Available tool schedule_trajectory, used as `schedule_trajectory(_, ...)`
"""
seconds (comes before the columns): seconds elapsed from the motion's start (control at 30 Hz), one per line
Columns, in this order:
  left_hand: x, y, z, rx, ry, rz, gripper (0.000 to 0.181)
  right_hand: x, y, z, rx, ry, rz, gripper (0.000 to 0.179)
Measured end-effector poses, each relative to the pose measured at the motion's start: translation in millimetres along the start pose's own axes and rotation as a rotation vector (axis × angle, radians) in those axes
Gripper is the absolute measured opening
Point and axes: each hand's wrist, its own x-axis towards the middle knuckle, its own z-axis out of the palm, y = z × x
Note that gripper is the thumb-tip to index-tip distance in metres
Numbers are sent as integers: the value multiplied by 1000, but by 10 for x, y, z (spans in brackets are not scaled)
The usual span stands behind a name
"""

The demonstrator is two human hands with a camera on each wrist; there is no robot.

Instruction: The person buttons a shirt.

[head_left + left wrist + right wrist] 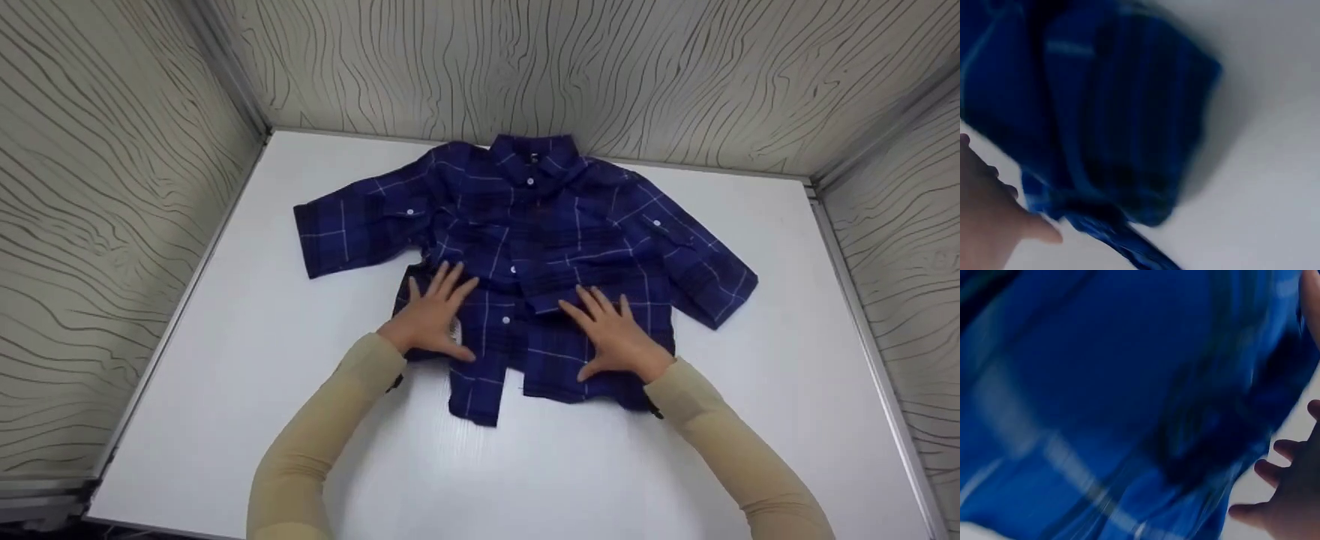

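Note:
A navy blue plaid shirt with white buttons lies front up, its collar toward the back wall and its sleeves spread to both sides. Its lower half is rumpled, with the hem uneven and one front strip hanging lower. My left hand is over the lower left of the shirt, fingers spread. On the lower right, my right hand spreads its fingers over the cloth. In the left wrist view the blurred cloth fills the upper left beside the hand. Blurred blue fabric also fills most of the right wrist view.
The shirt lies on a white table. A wall panel with a wood-grain pattern stands behind it, with similar panels at the left and right. Metal edging runs along the table's sides.

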Motion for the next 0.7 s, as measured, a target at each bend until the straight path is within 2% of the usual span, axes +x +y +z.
schedule_trajectory(0.07,68,82,70,201,-57,35,124,86,-73,49,-59,-54,-4,121)
schedule_trajectory(0.13,134,129,142,373,-117,32,128,164,-115,83,-101,-80,10,123)
schedule_trajectory(0.2,196,138,207,471,-149,1,128,241,-139,102,-117,-94,30,125)
schedule_trajectory(0.23,232,139,224,491,-150,-18,128,278,-140,103,-114,-95,42,125)
schedule_trajectory(0.33,337,120,249,472,-106,-71,127,384,-136,90,-85,-97,84,125)
schedule_trajectory(0.43,447,108,235,432,-54,-98,126,482,-121,72,-71,-109,126,124)
schedule_trajectory(0.7,709,152,180,319,-60,-177,119,722,-55,22,-71,-94,222,109)
